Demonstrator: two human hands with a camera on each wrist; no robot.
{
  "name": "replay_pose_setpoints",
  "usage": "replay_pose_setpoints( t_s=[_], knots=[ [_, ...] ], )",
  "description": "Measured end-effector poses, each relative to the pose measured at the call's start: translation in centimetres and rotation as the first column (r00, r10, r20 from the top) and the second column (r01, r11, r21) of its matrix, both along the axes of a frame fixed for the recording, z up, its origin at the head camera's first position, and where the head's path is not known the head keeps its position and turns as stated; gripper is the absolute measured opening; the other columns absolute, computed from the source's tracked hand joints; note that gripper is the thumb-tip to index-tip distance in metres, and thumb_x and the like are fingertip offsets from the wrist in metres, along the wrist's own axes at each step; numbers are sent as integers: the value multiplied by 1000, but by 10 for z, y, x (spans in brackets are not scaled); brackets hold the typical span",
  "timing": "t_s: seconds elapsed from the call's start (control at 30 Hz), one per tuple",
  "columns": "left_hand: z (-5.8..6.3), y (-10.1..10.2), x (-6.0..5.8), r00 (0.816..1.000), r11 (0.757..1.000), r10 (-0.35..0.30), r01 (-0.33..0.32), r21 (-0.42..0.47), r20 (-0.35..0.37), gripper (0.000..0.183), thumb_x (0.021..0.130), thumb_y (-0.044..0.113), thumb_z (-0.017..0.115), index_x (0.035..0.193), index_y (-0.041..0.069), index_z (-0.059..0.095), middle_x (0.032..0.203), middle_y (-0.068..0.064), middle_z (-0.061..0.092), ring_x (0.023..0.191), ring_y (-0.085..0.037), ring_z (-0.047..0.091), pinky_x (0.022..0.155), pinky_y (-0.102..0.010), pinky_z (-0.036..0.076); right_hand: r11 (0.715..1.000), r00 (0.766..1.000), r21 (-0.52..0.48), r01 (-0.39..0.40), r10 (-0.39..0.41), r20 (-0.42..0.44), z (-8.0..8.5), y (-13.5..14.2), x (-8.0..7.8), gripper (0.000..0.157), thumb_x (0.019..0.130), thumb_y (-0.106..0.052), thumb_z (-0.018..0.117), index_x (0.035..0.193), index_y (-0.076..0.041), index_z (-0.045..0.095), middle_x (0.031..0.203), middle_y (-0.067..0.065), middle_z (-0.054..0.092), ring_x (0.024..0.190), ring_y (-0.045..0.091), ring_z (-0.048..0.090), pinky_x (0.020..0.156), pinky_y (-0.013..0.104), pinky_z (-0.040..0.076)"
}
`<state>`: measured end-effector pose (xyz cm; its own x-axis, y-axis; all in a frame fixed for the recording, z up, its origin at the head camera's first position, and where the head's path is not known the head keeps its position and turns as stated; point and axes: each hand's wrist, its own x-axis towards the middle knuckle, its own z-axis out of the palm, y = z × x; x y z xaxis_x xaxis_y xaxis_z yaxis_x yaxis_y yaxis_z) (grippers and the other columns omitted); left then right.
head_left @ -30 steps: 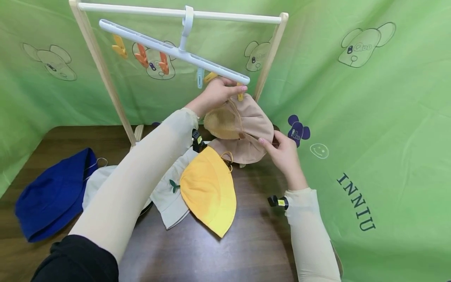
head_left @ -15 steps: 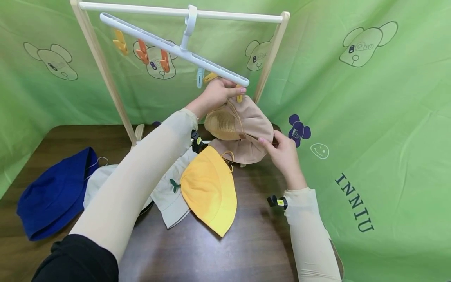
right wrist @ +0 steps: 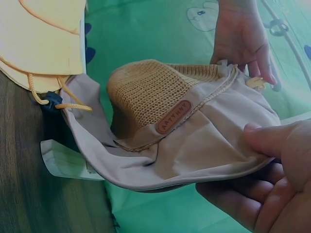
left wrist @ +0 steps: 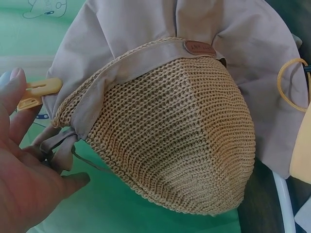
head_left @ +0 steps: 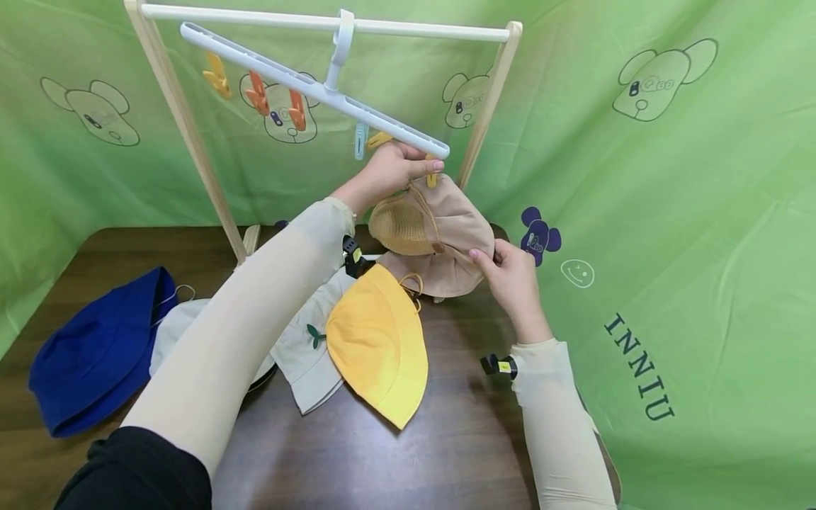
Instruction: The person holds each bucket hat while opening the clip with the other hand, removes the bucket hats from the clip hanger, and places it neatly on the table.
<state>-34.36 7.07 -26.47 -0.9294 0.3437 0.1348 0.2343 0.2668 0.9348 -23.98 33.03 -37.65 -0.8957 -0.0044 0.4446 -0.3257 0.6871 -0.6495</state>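
A beige sun hat (head_left: 459, 219) with a knitted straw crown (left wrist: 170, 136) and a brown label (right wrist: 174, 117) hangs at the low right end of a tilted light-blue hanger (head_left: 319, 92). A yellow clothespin (left wrist: 41, 90) sits on the edge of its brim. My left hand (head_left: 392, 170) pinches that clothespin between thumb and forefinger, other fingers close by the hat's tied ribbon (left wrist: 63, 145). Lower right, my right hand (head_left: 513, 280) grips the brim, thumb (right wrist: 267, 138) on top and fingers beneath.
The hanger hooks over a rack's white rod (head_left: 421, 30); orange, yellow and blue clips dangle from it. A yellow hat (head_left: 376, 343) overlaps a pale hat (head_left: 312, 375) on the brown table (head_left: 446, 439). A blue hat (head_left: 102, 347) lies left; green cloth (head_left: 701, 212) hangs behind.
Both hands keep their hold in nearly the same place. The hanger's right end and the clothespin have dipped very slightly.
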Motion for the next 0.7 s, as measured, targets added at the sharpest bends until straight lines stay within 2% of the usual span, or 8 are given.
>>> replay_pose_setpoints(
  t_s=[0.1,0.27,0.4,0.63,0.7],
  knots=[
    [-1,-1,0,1000,1000,-3,3,7,-2,29,93,38,77,95,9,79,86,-2,68,85,-17,49,70,-28,41,1000,1000,9,10,-10,3,0,-1,1,29,96,-31,74,88,-4,71,77,11,71,67,22,54,56,27,41],
    [-2,-3,0,1000,1000,7,-7,2,16,29,93,39,77,93,10,79,87,2,69,89,-19,51,72,-30,44,1000,1000,8,8,-8,-3,-1,-2,1,30,96,-31,75,84,-4,70,71,9,66,63,21,51,52,27,37],
    [-2,-3,-1,1000,1000,15,-15,-8,3,31,93,39,77,92,8,78,86,1,68,91,-20,51,73,-31,44,1000,1000,10,17,-17,-10,-1,-3,0,30,95,-31,76,82,-5,69,68,7,63,61,20,49,51,27,35],
    [-3,-2,-3,1000,1000,22,-22,22,8,33,93,36,77,108,6,79,96,3,74,93,-17,52,74,-27,42,1000,1000,17,14,-14,18,3,-6,2,36,94,-32,76,72,-7,62,59,3,54,54,18,43,45,28,31],
    [-4,-2,-3,1000,999,28,-28,22,11,33,93,36,78,108,7,80,96,3,73,93,-17,52,75,-27,43,1000,999,27,11,-12,30,4,-6,3,38,94,-31,77,69,-8,59,58,1,50,52,17,41,44,28,30]
  ],
)
